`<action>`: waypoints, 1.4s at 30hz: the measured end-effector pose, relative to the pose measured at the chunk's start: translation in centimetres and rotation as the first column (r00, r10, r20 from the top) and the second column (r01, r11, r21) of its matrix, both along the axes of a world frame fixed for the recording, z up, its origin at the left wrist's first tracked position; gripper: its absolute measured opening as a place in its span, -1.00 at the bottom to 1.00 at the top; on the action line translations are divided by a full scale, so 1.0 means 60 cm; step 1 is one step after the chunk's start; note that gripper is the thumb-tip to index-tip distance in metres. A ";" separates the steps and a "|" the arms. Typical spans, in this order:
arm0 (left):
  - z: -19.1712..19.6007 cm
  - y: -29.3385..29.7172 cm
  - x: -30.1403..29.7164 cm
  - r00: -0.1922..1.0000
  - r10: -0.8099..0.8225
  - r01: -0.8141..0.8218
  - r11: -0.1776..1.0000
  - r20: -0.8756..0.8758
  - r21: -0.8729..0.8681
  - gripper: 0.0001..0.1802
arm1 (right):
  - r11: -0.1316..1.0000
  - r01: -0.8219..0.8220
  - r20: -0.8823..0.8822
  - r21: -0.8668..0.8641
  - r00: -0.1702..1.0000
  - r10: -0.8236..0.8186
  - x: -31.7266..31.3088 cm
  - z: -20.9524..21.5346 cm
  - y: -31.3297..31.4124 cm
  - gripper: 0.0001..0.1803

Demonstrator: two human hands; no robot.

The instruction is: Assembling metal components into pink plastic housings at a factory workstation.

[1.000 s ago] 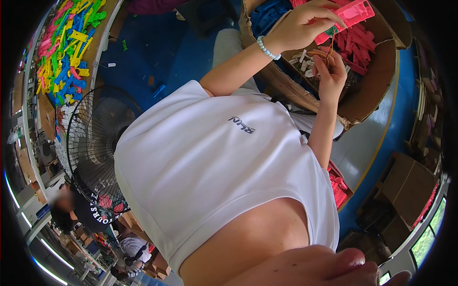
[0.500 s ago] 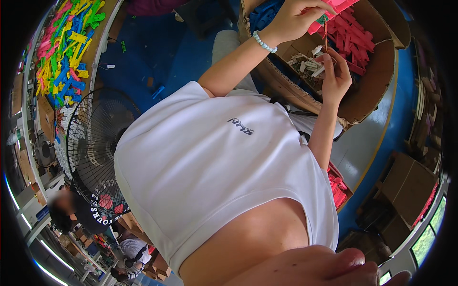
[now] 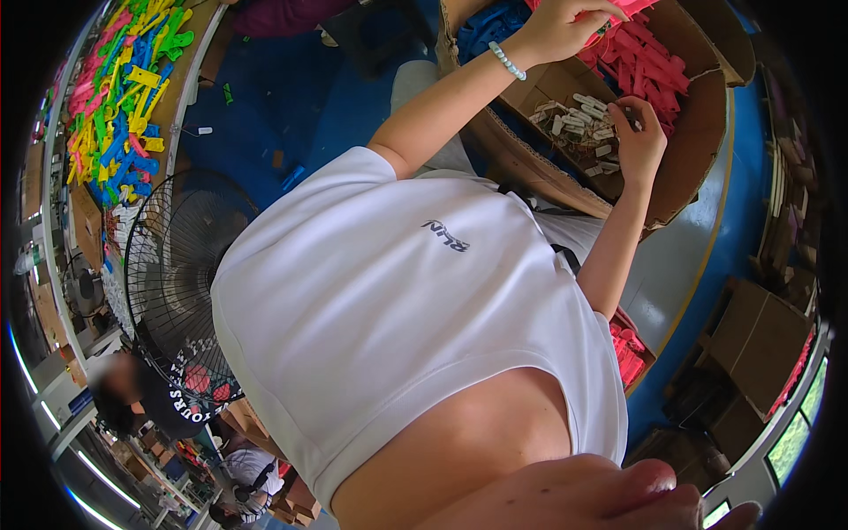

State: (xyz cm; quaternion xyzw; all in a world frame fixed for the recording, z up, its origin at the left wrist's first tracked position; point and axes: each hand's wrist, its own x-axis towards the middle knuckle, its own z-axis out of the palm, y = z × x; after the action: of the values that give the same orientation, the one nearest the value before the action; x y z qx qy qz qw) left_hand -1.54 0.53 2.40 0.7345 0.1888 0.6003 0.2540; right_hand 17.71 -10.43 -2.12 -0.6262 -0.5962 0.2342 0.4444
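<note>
While your left hand (image 3: 565, 26) pinches a pink plastic piece (image 3: 632, 7) up over the cardboard box (image 3: 698, 132), your right hand (image 3: 638, 141) hovers by the small white parts (image 3: 579, 119) inside, fingers half curled, grip empty — likely picking the next one.

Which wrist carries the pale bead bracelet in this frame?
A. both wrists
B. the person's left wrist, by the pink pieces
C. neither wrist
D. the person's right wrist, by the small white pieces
B: the bracelet circles the wrist of the left hand, raised over the pink pieces; the right hand has a bare wrist.
</note>
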 end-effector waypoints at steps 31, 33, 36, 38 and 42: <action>-0.010 -0.151 -0.006 0.824 -0.360 0.566 0.523 0.437 -0.637 -0.56 | 0.456 -0.109 0.228 0.884 0.950 -0.215 -0.047 0.139 0.026 -0.84; -0.001 -0.165 -0.017 0.863 -0.316 0.505 0.557 0.395 -0.659 -0.56 | 0.400 -0.191 0.319 0.896 0.905 -0.283 -0.049 0.129 0.038 -0.80; 0.011 -0.183 -0.016 0.874 -0.357 0.484 0.573 0.330 -0.661 -0.56 | 0.411 -0.251 0.413 0.876 0.831 -0.373 -0.031 0.154 0.024 -0.81; 0.014 -0.193 -0.018 0.864 -0.406 0.495 0.577 0.298 -0.650 -0.56 | 0.413 -0.256 0.420 0.874 0.824 -0.380 -0.037 0.154 0.017 -0.80; 0.026 -0.203 -0.023 0.862 -0.399 0.497 0.542 0.313 -0.677 -0.56 | 0.642 -0.291 0.523 0.709 0.828 -0.203 -0.027 0.167 -0.003 -0.80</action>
State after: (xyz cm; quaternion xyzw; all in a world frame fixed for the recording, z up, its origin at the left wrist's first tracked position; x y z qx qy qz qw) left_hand -2.93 -11.68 3.97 0.5529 0.2048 0.4289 0.6844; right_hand 16.07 -10.61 7.92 -0.4026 -0.7563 -0.2224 0.4653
